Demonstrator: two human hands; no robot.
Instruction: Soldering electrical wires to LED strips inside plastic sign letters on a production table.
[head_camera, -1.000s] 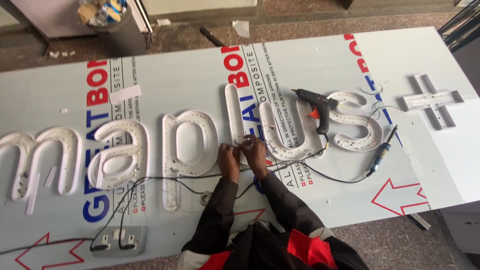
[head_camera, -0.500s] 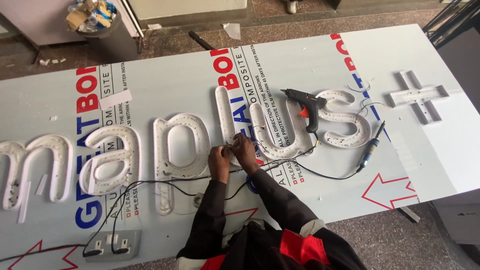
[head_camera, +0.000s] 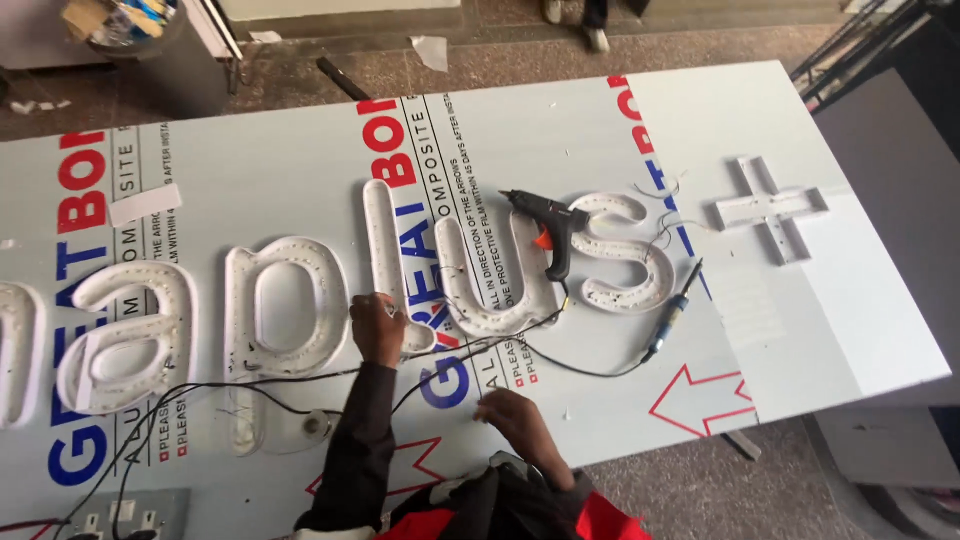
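We note one large sign panel (head_camera: 300, 150) lying flat across the view, a pale grey-white rectangular sheet whose protective film carries red and blue block lettering, fine black print in columns and red outline arrows (head_camera: 700, 400) near its lower edge. On it lie white channel letters (head_camera: 280, 300) in a row, rounded lowercase shapes with dotted inner faces, ending in a white plus-shaped piece (head_camera: 770, 205) near the panel's right end. A small white rectangular label strip (head_camera: 145, 203) sits on the panel at upper left, slightly tilted.
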